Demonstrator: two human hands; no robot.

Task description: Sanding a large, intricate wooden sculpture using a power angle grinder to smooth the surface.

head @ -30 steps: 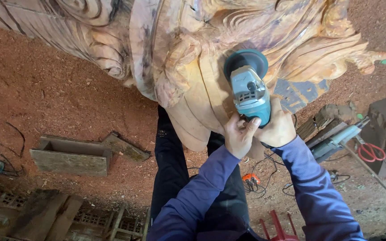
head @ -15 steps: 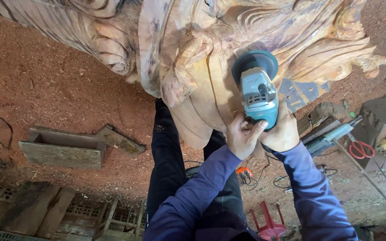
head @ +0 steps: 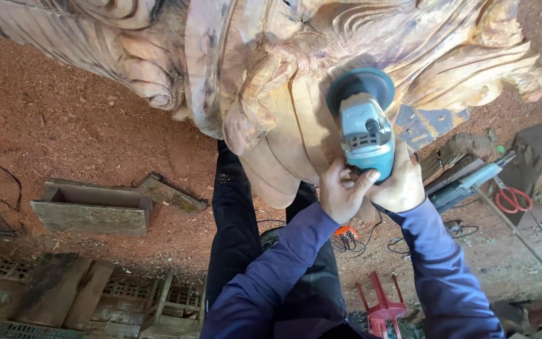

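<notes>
A large pale carved wooden sculpture (head: 271,69) with flowing grooves fills the top of the head view. A teal and grey angle grinder (head: 365,129) rests against its smooth lower part, with the round disc guard (head: 360,85) on the wood. My left hand (head: 341,191) grips the rear of the grinder from the left. My right hand (head: 401,185) wraps the same body from the right. Both arms wear dark blue sleeves. My legs in black trousers (head: 233,226) stand below the carving.
Reddish sawdust covers the ground. A grey wooden box (head: 89,210) lies at left, with wooden crates (head: 158,301) below it. At right lie red-handled scissors (head: 513,199), another power tool (head: 465,185) and cables. A small red stool (head: 381,307) stands near my feet.
The view shifted slightly and the grinder with both hands sits a little further right and lower on the carving. My grip has not changed.
</notes>
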